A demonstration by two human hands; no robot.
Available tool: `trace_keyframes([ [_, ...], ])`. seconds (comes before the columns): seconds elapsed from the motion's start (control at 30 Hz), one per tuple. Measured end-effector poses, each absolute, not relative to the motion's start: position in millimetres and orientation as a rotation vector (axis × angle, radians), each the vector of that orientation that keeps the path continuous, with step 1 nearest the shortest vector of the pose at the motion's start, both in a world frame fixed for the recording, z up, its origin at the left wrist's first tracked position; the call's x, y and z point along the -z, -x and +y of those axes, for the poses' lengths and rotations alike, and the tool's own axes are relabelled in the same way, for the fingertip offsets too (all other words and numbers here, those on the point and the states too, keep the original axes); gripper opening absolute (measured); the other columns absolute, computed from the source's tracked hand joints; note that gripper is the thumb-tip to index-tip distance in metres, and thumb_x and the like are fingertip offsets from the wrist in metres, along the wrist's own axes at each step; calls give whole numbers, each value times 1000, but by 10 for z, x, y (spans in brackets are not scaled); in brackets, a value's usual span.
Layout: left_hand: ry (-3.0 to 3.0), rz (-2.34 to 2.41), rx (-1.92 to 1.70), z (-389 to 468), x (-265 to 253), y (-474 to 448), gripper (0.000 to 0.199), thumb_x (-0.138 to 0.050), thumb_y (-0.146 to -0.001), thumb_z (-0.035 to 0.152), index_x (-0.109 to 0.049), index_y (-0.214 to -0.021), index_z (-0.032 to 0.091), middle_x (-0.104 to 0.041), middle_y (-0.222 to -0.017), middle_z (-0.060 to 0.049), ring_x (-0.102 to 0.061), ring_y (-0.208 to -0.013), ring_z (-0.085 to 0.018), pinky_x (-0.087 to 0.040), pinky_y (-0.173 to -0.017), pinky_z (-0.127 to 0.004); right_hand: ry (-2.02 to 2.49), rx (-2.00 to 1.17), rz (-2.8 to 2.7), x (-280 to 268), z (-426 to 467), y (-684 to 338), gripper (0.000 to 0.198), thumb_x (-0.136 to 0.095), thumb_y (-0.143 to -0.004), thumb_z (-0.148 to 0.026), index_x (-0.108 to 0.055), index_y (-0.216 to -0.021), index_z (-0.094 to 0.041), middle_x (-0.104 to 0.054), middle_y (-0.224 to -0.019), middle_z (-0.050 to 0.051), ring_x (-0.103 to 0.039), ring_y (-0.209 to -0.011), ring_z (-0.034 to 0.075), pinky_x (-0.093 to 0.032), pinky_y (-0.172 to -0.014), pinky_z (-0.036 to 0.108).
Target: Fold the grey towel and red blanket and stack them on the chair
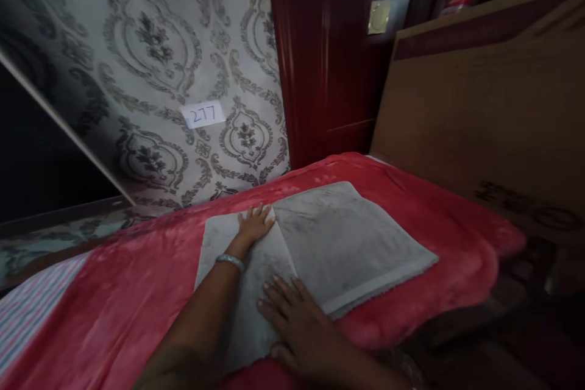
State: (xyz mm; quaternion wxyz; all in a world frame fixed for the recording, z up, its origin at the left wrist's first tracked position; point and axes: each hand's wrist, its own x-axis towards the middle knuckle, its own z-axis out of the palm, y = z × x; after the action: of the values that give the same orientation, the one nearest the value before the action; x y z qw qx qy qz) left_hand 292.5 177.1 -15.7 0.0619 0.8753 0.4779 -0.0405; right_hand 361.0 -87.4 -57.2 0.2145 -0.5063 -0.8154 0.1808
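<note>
A grey plush cloth (347,237), towel-like, lies spread on a red blanket. Its left part forms a flap (262,256) folded over, with an edge running down the middle between my hands. My left hand (256,224), a bangle on its wrist, rests flat on the far end of this flap, fingers spread. Nearer to me, my right hand (297,323) lies on the flap's near part with fingers apart, close to the fold's edge. Neither hand grips anything. My right forearm and hand cover part of the cloth's near side.
The red blanket (439,219) covers a raised surface, with a striped sheet (41,292) at left. Patterned wallpaper (155,42) bears a paper marked 277 (203,114). A dark red door (338,61) stands behind; a large cardboard box (479,91) is at right.
</note>
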Motion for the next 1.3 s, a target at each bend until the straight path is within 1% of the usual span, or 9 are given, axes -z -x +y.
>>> trace_keyframes([
  [0.17, -2649, 1463, 214, 1718, 46, -2888, 66, -28, -99, 52, -25, -160, 26, -7, -169, -9, -6, -156, -32, -12, -120, -65, 1361, -581, -2177, 539, -1003, -3678, 67, -50, -99, -54, -31, -158, -28, -24, -165, 7, -11, -155, 25, -6, -126, 52],
  [0.3, -2730, 1305, 258, 1319, 22, -2696, 65, -27, -100, 46, -25, -160, 21, -11, -168, -11, -10, -156, -29, -16, -121, -59, 1239, -516, -2039, 686, -1053, -4174, 57, -54, -97, -49, -49, -149, -24, -48, -153, 10, -39, -144, 21, -31, -119, 40],
  [0.4, -2801, 1216, 277, 913, 62, -2505, 67, -30, -99, 45, -25, -160, 19, -13, -168, -12, -10, -156, -29, -17, -121, -59, 1518, -187, -1668, 745, -1071, -4888, 47, -51, -96, -37, -58, -139, -20, -58, -141, 14, -52, -133, 24, -41, -112, 43],
  [0.5, -2867, 1228, 257, 544, 110, -2392, 67, -37, -98, 43, -25, -160, 20, -13, -168, -13, -9, -156, -31, -16, -121, -61, 2011, 56, -1235, 670, -1147, -5584, 51, -54, -91, -28, -56, -140, -16, -58, -141, 18, -52, -130, 31, -41, -109, 49],
  [0.63, -2910, 1215, 147, 139, 84, -2482, 61, -44, -97, 38, -38, -154, 20, -24, -165, -17, -18, -154, -34, -20, -120, -61, 2449, -152, -986, 509, -1246, -6042, 56, -53, -94, -29, -49, -146, -9, -58, -137, 22, -53, -128, 32, -44, -101, 40],
  [0.77, -3038, 727, 84, -273, 52, -2827, 47, -57, -92, 30, -57, -137, 20, -49, -151, -15, -44, -141, -31, -36, -115, -49, 2481, -255, -977, 439, -1218, -6150, 45, -50, -97, -33, -61, -135, -10, -65, -128, 19, -61, -116, 27, -45, -89, 31],
  [0.87, -3142, 599, 122, -489, 122, -3092, 33, -53, -92, 18, -63, -123, 18, -62, -130, -14, -56, -122, -30, -48, -101, -45, 2459, -311, -993, 402, -1168, -6206, 37, -56, -93, -31, -69, -121, -11, -71, -114, 15, -66, -98, 22, -43, -74, 26],
  [1.1, -3189, 651, 127, -485, 255, -3142, 36, -37, -93, 4, -63, -116, 16, -67, -112, -12, -61, -105, -25, -52, -89, -40, 2362, -320, -967, 378, -1207, -6286, 25, -57, -92, -27, -71, -104, -10, -73, -96, 9, -64, -82, 16, -38, -63, 22],
  [1.3, -3014, 512, 89, -267, 23, -3296, 22, -47, -94, 24, -68, -92, 19, -71, -98, -9, -65, -96, -23, -50, -87, -35, 2291, -346, -981, 526, -1266, -6281, 20, -59, -89, -26, -72, -93, -12, -72, -87, 7, -63, -76, 16, -35, -61, 24],
])
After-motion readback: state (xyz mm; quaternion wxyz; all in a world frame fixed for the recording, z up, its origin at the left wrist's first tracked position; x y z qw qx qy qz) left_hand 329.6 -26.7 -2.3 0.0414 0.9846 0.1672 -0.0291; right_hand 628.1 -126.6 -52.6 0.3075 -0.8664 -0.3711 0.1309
